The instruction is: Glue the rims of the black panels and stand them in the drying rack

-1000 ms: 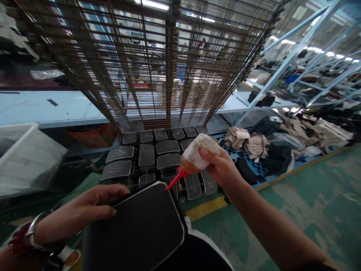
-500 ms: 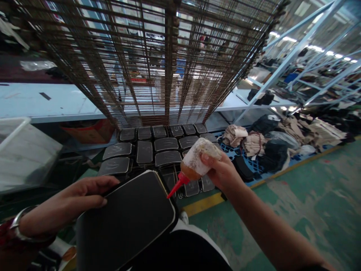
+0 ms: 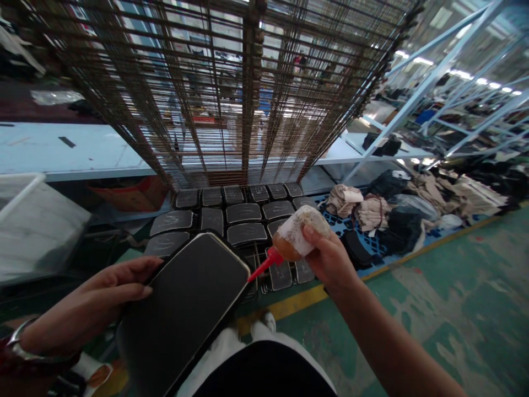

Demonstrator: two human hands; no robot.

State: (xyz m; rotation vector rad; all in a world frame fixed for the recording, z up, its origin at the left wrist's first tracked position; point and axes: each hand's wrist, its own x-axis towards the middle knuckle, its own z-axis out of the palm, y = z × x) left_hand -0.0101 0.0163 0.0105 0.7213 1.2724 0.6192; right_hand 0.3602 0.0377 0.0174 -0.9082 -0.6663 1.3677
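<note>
My left hand (image 3: 111,289) grips the left edge of a black rounded panel (image 3: 190,298), thumb on top and fingers partly hidden beneath. A pale line runs along the panel's rim. My right hand (image 3: 326,256) is wrapped around a squeeze bottle (image 3: 291,237) with amber contents and a whitish, crusted wrapping. Tilted down to the left, the bottle's red nozzle (image 3: 264,264) has its tip at the panel's right corner. Beyond the panel, several similar black panels (image 3: 246,232) with pale outlines lie in stacked rows on the floor.
A tall rack of wire shelves (image 3: 248,110) leans over the stacks. At left are a white bin (image 3: 41,231) and a light-blue bench (image 3: 74,149). Bundles of beige pieces (image 3: 372,212) lie on a blue pallet (image 3: 367,240) at right, beside the green floor (image 3: 433,292).
The panel has turned and tilted, its far corner shifting up and left. The bottle has moved slightly right, its nozzle tip staying near the rim. My left hand has shifted a little left.
</note>
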